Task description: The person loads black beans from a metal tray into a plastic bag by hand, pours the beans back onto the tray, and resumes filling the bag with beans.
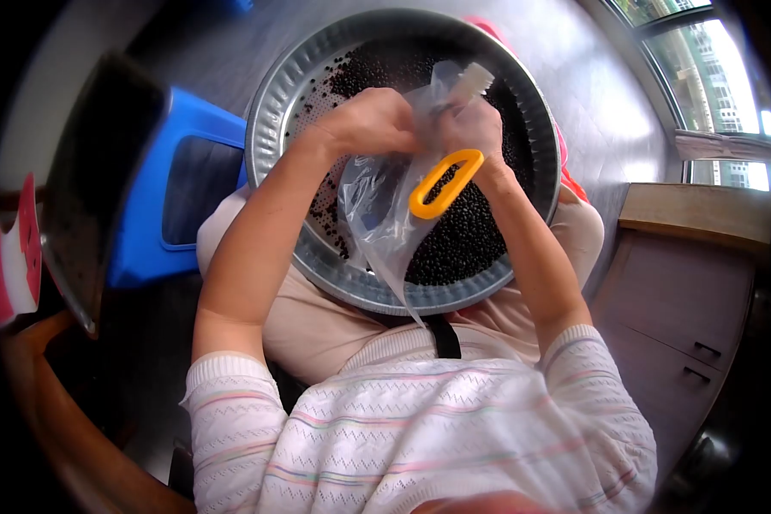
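A large round metal pan rests on my lap, with many small black beans spread over its bottom. Above it, a clear plastic bag hangs from between my hands, its lower tip over the pan's near rim. My left hand has its fingers closed on the bag's upper left edge. My right hand is closed beside it, around the bag near a pale ridged piece that sticks up. A yellow loop-shaped handle lies against the right wrist; what it belongs to is hidden.
A blue plastic stool stands left of the pan. Farther left are a wooden chair part and a red and white object. A grey cabinet stands on the right, below windows.
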Demonstrator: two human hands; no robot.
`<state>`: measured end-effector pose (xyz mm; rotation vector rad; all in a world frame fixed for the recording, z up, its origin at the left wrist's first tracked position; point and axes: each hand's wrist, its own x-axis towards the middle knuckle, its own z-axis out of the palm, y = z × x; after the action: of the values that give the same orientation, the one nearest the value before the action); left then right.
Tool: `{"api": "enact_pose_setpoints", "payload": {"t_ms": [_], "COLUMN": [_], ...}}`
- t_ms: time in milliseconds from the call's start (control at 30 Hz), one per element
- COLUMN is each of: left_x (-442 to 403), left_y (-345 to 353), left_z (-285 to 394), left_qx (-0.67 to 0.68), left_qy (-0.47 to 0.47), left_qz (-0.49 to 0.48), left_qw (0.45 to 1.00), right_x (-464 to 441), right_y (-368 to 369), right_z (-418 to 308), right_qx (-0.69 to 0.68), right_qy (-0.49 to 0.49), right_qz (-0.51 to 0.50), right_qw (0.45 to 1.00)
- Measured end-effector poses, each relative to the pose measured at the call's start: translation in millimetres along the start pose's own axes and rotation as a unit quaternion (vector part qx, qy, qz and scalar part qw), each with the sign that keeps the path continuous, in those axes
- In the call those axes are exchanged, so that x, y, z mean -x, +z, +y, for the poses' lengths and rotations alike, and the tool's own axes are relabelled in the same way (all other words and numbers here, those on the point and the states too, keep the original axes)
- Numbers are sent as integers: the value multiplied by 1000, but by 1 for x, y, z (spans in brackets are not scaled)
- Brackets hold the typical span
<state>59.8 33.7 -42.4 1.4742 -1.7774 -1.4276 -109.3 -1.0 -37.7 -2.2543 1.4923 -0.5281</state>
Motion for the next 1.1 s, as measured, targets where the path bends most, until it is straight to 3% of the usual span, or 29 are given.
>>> {"api": "enact_pose_setpoints", "payload": {"t_ms": [67, 167, 267, 367, 400, 433, 500, 567, 633, 800, 900, 967, 1000, 1100], "left_x": [-2, 3, 19, 31, 40, 45, 53, 61, 68, 83, 79, 75, 73, 74], "left_y": [5, 3, -8, -9, -5, 1, -3, -14, -26, -40, -39, -33, -35, -36], "left_z": [3, 10, 25, 38, 48, 53, 59, 54, 46, 39, 40, 43, 44, 55], "left_qx": [61, 30, 184, 108, -26, -57, 2, -14, -31, 19, -18, -6, -8, -10], "left_qy": [5, 27, 55, 87, 96, 110, 86, 115, 152, 146, 92, 94, 80, 62], "left_qz": [-11, 24, 61, 76, 81, 106, 137, 205, 252, 228, 183, 173, 155, 127], "left_qw": [998, 999, 979, 987, 992, 987, 987, 972, 955, 963, 979, 980, 985, 990], "right_x": [1, -1, -2, -9, -11, -13, -15, -11, -9, 9, 16, 17, 17, 17], "right_y": [-3, -5, -1, -2, 0, 5, 12, 0, -9, -22, -10, -2, -2, -4], "right_z": [-5, -4, 7, 8, 10, 13, 17, -1, 0, -1, 18, 35, 42, 67], "right_qx": [-1, 2, -55, -18, -14, -11, -5, -7, -27, -125, -154, -263, -370, -348], "right_qy": [37, 67, -44, -52, -50, -48, -47, 18, 11, 22, 13, 41, 63, 50], "right_qz": [-15, -44, -11, -29, -21, -14, -3, 12, 24, 46, 23, -16, -65, -38], "right_qw": [999, 997, 997, 998, 998, 999, 999, 1000, 999, 991, 988, 964, 925, 935]}}
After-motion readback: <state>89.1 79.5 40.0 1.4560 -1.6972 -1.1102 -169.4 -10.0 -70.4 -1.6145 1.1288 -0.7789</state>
